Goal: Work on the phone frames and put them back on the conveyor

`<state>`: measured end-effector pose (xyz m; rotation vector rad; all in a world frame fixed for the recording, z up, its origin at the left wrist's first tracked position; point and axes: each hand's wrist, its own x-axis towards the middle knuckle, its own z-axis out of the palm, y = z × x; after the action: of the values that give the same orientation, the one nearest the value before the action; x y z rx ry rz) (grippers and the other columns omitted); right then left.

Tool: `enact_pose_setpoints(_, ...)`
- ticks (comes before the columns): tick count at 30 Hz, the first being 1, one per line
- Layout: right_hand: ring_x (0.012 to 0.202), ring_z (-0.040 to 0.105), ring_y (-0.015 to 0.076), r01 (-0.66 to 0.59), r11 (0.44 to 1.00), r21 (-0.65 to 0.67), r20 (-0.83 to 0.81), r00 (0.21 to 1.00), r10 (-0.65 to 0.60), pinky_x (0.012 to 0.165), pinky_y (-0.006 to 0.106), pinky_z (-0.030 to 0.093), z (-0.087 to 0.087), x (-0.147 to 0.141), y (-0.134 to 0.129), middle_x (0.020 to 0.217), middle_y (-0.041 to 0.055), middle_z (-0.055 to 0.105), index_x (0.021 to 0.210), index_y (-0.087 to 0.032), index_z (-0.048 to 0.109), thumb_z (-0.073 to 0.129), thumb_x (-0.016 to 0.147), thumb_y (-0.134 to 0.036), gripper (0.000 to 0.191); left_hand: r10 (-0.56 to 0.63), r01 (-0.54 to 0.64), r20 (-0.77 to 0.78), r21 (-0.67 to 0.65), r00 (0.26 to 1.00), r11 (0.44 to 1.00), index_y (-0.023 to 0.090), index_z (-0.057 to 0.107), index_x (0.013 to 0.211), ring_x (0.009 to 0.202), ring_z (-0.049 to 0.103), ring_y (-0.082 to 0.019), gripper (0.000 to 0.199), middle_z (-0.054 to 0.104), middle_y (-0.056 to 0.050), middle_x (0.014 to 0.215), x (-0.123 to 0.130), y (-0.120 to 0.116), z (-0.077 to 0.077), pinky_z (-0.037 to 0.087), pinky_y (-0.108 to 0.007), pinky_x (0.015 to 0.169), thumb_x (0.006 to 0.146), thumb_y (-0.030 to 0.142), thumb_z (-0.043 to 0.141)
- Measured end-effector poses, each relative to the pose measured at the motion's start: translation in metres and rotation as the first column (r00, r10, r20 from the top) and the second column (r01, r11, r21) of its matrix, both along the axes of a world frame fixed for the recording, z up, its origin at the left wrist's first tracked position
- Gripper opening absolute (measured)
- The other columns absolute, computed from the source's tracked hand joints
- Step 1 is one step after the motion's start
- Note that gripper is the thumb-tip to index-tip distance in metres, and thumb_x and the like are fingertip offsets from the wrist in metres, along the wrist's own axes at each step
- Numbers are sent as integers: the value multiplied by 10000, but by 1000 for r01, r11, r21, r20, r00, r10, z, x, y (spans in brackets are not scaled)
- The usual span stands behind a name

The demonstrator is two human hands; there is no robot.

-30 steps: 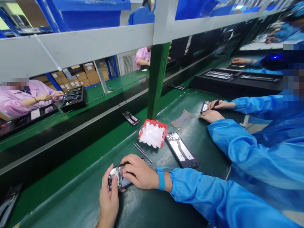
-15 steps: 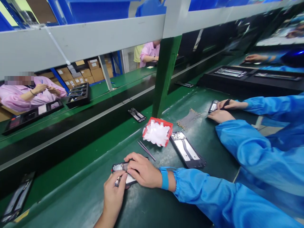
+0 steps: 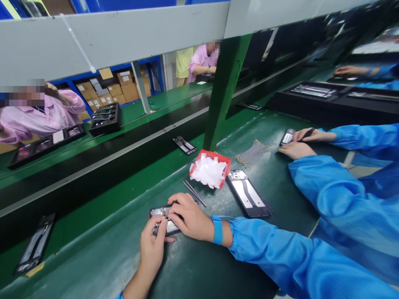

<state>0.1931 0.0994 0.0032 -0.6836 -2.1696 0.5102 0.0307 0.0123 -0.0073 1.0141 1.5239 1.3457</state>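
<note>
On the green bench I have an opened phone body (image 3: pixel 173 227), with a silvery inside and a dark rim, partly hidden under my fingers. My left hand (image 3: pixel 152 241) pinches its near left edge between thumb and fingers. From the right, my right hand (image 3: pixel 192 220) lies over the phone with bent fingers pressing on its middle; what is under the fingertips is hidden. A pair of tweezers (image 3: pixel 195 193) rests just beyond my right hand. Behind it stands a red tray (image 3: pixel 227 166) of white slips (image 3: pixel 208 171). Right of that lies another opened phone body (image 3: pixel 249 194).
A bundle of thin cables (image 3: pixel 254 153) lies farther back. At the right, a co-worker's hands (image 3: pixel 296 149) hold a phone part near a black tray (image 3: pixel 327 108). Phone bodies (image 3: pixel 185 145) (image 3: pixel 36 244) lie on the sunken strip behind. A green post (image 3: pixel 229 91) rises from the bench.
The view has shifted slightly, so most things sit a little higher and farther right. My hands stay on the phone body. Across the bench, a person in pink has raised one hand towards the head.
</note>
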Motion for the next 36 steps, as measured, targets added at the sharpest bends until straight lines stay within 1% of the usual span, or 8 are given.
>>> enact_pose_setpoints(4, 1035, 590, 231, -28, 1000, 5, -20, 999, 28, 885, 408, 501, 0, 1, -1, 1114, 97, 620, 885, -204, 617, 568, 1000, -196, 125, 34, -34, 16, 5, 999, 999, 200, 704, 1116, 810, 735, -217, 474, 666, -88, 1159, 3, 0, 7, 680, -335, 529, 817, 561, 778)
enact_pose_setpoints(6, 1028, 583, 231, -47, 999, 6, -27, 999, 47, 892, 404, 521, 1, 2, -1, 1106, 107, 610, 884, -203, 617, 556, 1005, -196, 137, 66, -66, 47, 3, 997, 998, 267, 538, 1415, 855, 749, -230, 723, 589, -129, 1366, 5, 1, 12, 683, -336, 535, 794, 510, 818)
enact_pose_setpoints(8, 1017, 578, 236, -52, 998, 21, -12, 999, 53, 887, 410, 531, 1, 2, -2, 1103, 117, 608, 882, -197, 626, 539, 1017, -207, 160, 46, -44, 89, -23, 995, 999, 314, 374, 1542, 851, 754, -225, 891, 535, -152, 1452, 5, 2, 15, 687, -336, 548, 792, 470, 830)
enact_pose_setpoints(13, 1036, 584, 262, -43, 996, 74, 88, 995, 37, 862, 430, 529, 2, 5, -2, 1135, 137, 627, 893, -190, 660, 532, 1025, -234, 189, -16, 30, 169, -80, 985, 996, 255, 536, 1278, 899, 733, -217, 608, 610, -70, 1215, 1, 4, 13, 687, -318, 563, 779, 419, 841)
enact_pose_setpoints(20, 1135, 601, 276, -64, 983, 175, 80, 996, 51, 966, 491, 463, 2, 11, 3, 1209, 114, 669, 1150, -217, 677, 610, 1017, -311, 176, 13, -2, 186, -55, 983, 999, 271, 487, 1231, 805, 720, -150, 568, 577, -13, 1110, -1, 6, 16, 692, -329, 584, 799, 421, 823)
enact_pose_setpoints(25, 1086, 589, 256, -64, 978, 198, 70, 996, 51, 960, 486, 419, 1, 12, 5, 1089, 57, 689, 1095, -258, 712, 618, 996, -240, 138, -47, 51, 143, -21, 989, 998, 293, 475, 1369, 902, 725, -183, 641, 603, -58, 1198, -2, 5, 18, 695, -306, 623, 829, 400, 804)
enact_pose_setpoints(31, 982, 587, 242, 34, 983, 180, 42, 998, -42, 873, 445, 437, 3, 11, 0, 967, 47, 667, 1018, -245, 714, 639, 976, -248, 86, -91, 94, 163, -7, 982, 996, 256, 556, 1281, 898, 727, -187, 544, 632, -54, 1187, -2, 3, 16, 709, -361, 664, 825, 400, 815)
enact_pose_setpoints(36, 1016, 586, 246, 41, 982, 186, 3, 999, -42, 848, 428, 486, 0, 10, -2, 1039, 73, 657, 998, -234, 712, 640, 991, -247, 73, -81, 82, 150, -3, 985, 997, 244, 584, 1241, 888, 720, -172, 493, 628, -41, 1153, 0, 3, 16, 708, -350, 661, 833, 408, 805)
